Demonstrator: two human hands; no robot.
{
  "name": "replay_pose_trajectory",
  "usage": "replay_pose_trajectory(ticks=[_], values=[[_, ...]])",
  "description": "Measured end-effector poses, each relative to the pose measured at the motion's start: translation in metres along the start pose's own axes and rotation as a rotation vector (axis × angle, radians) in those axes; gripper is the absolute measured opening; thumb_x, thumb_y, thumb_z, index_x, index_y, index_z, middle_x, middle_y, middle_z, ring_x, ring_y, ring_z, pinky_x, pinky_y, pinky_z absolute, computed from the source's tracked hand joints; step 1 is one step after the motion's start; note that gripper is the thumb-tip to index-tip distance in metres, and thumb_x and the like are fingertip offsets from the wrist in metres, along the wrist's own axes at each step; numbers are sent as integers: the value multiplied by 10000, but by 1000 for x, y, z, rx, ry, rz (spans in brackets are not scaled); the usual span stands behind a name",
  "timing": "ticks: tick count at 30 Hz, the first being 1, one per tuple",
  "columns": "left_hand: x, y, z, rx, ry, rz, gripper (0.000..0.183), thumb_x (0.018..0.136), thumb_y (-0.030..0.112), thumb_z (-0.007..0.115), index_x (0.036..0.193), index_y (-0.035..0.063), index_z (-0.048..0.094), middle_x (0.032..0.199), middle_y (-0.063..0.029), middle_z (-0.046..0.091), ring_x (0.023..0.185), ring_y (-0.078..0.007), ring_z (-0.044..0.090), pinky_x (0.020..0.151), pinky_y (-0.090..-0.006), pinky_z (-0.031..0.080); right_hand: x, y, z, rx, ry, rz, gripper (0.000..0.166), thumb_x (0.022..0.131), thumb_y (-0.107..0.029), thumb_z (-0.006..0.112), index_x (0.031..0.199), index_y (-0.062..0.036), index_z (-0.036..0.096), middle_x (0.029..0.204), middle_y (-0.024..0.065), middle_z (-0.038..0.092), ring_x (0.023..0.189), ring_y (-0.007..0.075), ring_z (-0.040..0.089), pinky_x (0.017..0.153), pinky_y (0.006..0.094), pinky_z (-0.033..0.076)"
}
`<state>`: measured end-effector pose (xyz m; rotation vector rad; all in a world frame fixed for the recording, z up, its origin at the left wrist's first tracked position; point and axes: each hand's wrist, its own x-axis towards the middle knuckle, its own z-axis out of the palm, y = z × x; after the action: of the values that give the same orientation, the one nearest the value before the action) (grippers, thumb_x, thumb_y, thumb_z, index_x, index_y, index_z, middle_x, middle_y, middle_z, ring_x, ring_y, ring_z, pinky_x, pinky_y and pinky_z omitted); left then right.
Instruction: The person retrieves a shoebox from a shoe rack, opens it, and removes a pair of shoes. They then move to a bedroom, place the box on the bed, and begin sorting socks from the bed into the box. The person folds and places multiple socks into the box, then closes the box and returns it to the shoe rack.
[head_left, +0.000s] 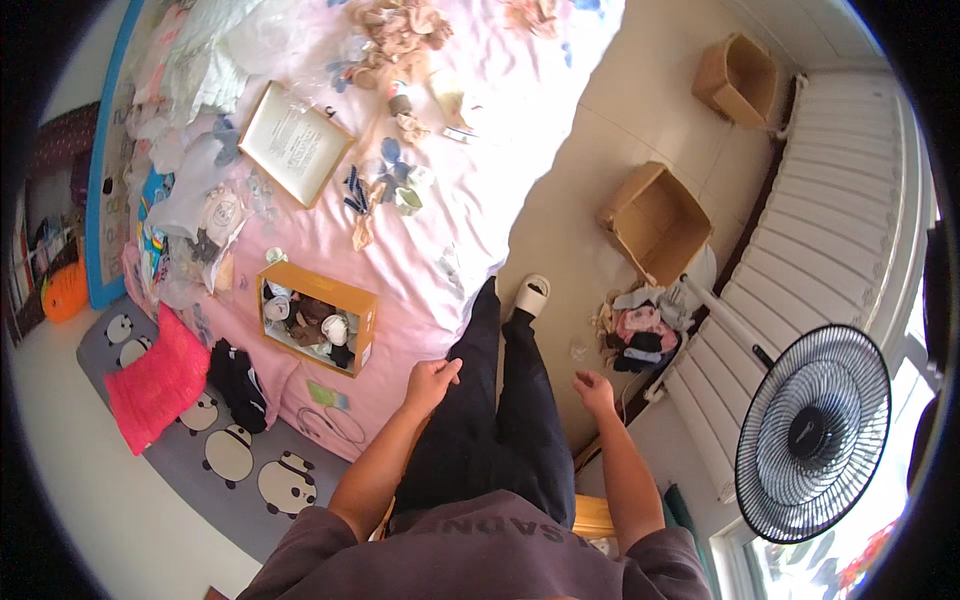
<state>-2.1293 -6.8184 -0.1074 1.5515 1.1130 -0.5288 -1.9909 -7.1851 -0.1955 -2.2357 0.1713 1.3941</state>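
My left hand (433, 384) hovers or rests by my left thigh at the bed's edge, fingers loosely bent, holding nothing visible. Nearest to it on the pink bed sheet (405, 300) stands a golden-brown box (326, 284), its open top showing rolled socks or small garments (307, 315) in white, brown and black. Beyond lies a shallow box lid (296, 150) with a white, printed inside. My right hand (595, 390) is held out over the floor on the other side, also with nothing visible in it. A heap of clothes (641, 330) lies past its fingertips.
Two cardboard boxes (660, 221) stand on the floor near a white radiator (817, 225). A black fan (814, 435) rises at right. Beige fabric pieces (405, 30), loose socks (364, 199) and plastic bags (187, 180) cover parts of the bed. A red cloth (161, 382) lies at left.
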Motion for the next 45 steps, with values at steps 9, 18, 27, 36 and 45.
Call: replay_pose_trajectory(ticks=[9,18,27,36,45], values=[[-6,-20,-18,-420,20,-193,261,883,255,674,771,19,672,589,-33,588,506,-112,537,488,-262,406,-73,0,-70,317,23,354,295,885,-131,674,1154,-11,660,931,44,680,771,144,613,642,295,497],[-3,-29,-65,-540,111,-193,56,787,75,678,823,35,661,662,-14,612,538,-91,547,499,-237,415,-33,-113,-128,-301,232,-203,382,780,-144,724,1128,-8,647,993,140,684,915,267,660,817,383,516],[-68,-79,4,-355,354,-428,338,910,338,633,891,3,668,797,-151,668,720,-223,640,665,-373,491,178,-545,-30,-557,209,-1172,419,756,-151,712,1165,-70,666,1409,166,497,1236,386,488,1028,457,427],[-88,-7,109,-343,357,-721,347,920,349,622,975,9,670,916,-189,686,886,-360,662,806,-429,502,328,-768,112,-1029,253,-1475,343,821,-188,650,1160,-166,698,1416,115,503,1335,345,420,1089,456,364],[-58,38,143,-572,426,-750,287,910,294,644,999,22,673,924,-150,692,892,-287,672,800,-384,511,281,-823,-82,480,-521,-1046,400,969,-64,510,1344,74,517,1362,152,544,1214,235,536,1007,367,442]])
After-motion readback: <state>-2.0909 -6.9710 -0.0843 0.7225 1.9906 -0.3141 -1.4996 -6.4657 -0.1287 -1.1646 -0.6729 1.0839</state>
